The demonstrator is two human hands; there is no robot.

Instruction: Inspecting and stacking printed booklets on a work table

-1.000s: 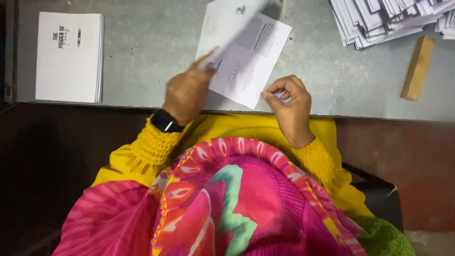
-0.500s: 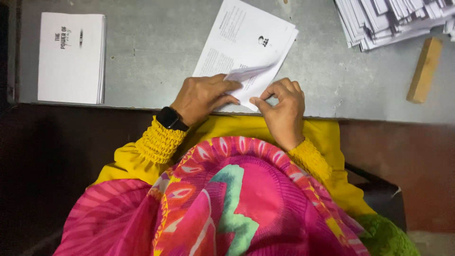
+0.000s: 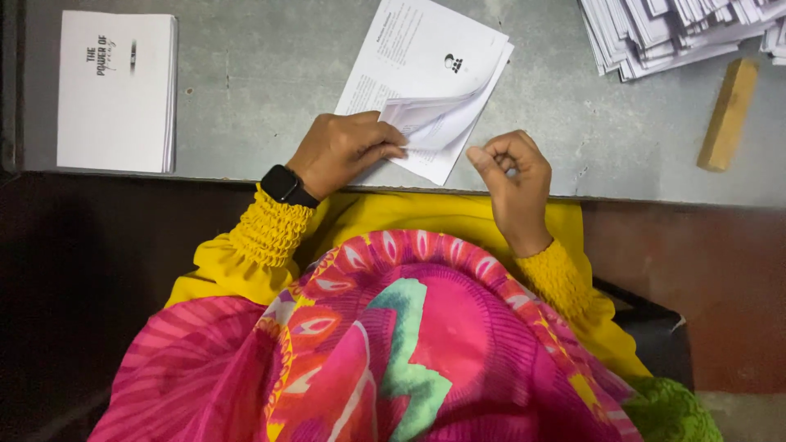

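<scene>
Your left hand presses flat on the folded paper at the surface's near edge, while your right hand curls loosely closed, empty, just beside it.

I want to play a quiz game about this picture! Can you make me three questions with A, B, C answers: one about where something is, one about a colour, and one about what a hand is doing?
1. Where is the wooden block?
A. under the paper pile at the table's far right
B. on the white booklet
C. in the left hand

2. What colour are the sleeves?
A. blue
B. yellow
C. white

3. What is the left hand doing?
A. pressing on the folded sheet
B. lifting the block
C. resting in the lap

Answers:
1 A, it lies just below the pile.
2 B, both cuffs are yellow.
3 A, its fingers lie on the sheet; the right hand is curled beside it, apart.
</scene>
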